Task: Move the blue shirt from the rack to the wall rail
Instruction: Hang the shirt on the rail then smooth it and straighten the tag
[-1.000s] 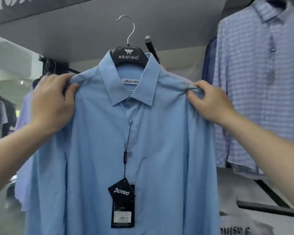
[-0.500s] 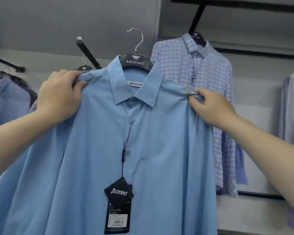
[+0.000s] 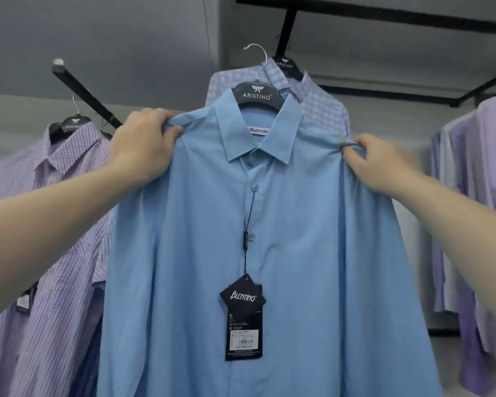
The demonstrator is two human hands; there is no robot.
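Observation:
The blue shirt (image 3: 312,239) hangs on a black hanger (image 3: 257,94) with a silver hook, held up in mid-air before me. My left hand (image 3: 142,144) is shut on its left shoulder, my right hand (image 3: 380,164) pinches its right shoulder. A black price tag (image 3: 243,316) dangles on a cord from a button. The hook sits free, just left of a black wall rail arm (image 3: 287,30) that sticks out from the wall above. Behind the collar, a lilac checked shirt (image 3: 321,107) hangs from that arm.
Another black rail arm (image 3: 86,96) at the left carries a purple striped shirt (image 3: 55,239). Pale lilac shirts (image 3: 481,210) hang at the right under a black rail frame (image 3: 398,20). The grey wall is behind everything.
The view has swung right along the wall. The blue shirt, still held by both shoulders, now sits in front of the checked shirt and its hook is close to that rail arm.

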